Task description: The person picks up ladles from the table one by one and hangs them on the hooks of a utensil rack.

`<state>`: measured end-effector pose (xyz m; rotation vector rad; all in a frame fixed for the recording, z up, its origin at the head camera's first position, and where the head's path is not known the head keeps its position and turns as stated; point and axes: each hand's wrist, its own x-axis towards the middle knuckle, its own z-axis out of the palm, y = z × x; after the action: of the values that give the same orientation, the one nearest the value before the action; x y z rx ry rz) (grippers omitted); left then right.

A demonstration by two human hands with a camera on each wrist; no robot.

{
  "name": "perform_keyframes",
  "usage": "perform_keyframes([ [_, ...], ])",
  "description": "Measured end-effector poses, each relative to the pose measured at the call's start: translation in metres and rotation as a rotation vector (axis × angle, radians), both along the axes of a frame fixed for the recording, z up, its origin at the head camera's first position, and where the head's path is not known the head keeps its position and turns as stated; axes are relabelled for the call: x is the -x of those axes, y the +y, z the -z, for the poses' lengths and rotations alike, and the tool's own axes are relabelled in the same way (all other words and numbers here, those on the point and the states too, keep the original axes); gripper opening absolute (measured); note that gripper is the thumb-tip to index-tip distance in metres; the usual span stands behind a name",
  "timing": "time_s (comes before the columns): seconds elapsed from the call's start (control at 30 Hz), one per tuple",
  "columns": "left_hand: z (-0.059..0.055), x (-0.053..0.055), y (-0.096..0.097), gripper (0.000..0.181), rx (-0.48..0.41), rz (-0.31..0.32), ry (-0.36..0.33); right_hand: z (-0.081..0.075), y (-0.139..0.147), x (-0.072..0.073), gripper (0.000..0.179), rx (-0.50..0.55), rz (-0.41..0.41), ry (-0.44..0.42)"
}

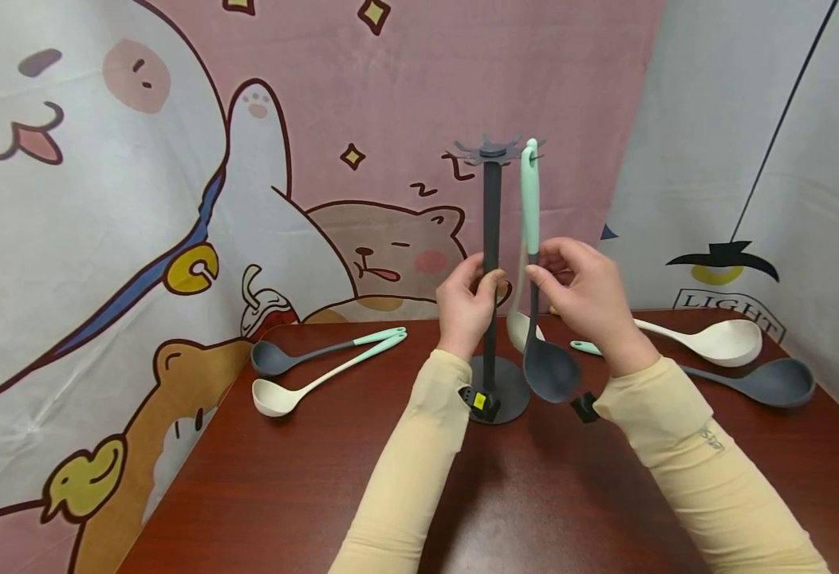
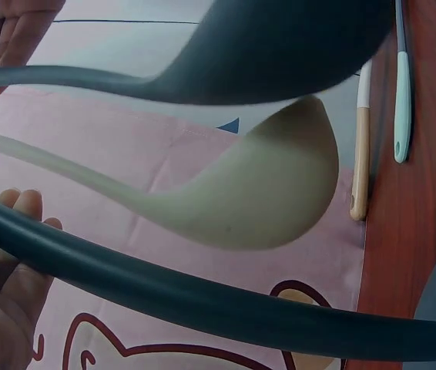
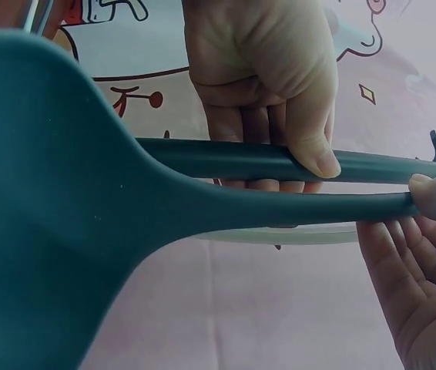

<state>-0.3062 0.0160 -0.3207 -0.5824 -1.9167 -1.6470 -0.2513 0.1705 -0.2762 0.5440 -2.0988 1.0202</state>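
Observation:
A dark grey utensil stand [image 1: 491,207] with a ring of hooks on top rises from a round base. My left hand [image 1: 465,307] grips its pole about halfway up, thumb on the near side. My right hand [image 1: 588,291] pinches the grey shaft of a ladle [image 1: 552,371] just below its mint handle. That ladle is upright, bowl down, its handle end level with the hooks; whether it sits on one I cannot tell. Behind it a cream ladle [image 2: 256,185] hangs bowl down, partly hidden in the head view by the grey ladle.
On the table's left lie a grey ladle [image 1: 270,359] and a cream ladle [image 1: 273,397], mint handles pointing right. At the right are a cream ladle [image 1: 731,343] and a grey spoon-like utensil [image 1: 781,383]. A printed cloth [image 1: 405,96] hangs behind the table [image 1: 305,494].

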Motion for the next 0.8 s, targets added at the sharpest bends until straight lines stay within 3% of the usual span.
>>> perform_keyframes([
  [0.5,-0.002,0.000,0.001,0.015,0.032,-0.012,-0.001,0.000,0.001,0.000,0.025,0.005,-0.062,-0.034],
  [0.8,-0.003,-0.001,0.000,0.013,0.025,-0.001,-0.018,0.012,0.016,0.003,0.037,-0.047,-0.102,-0.045],
])
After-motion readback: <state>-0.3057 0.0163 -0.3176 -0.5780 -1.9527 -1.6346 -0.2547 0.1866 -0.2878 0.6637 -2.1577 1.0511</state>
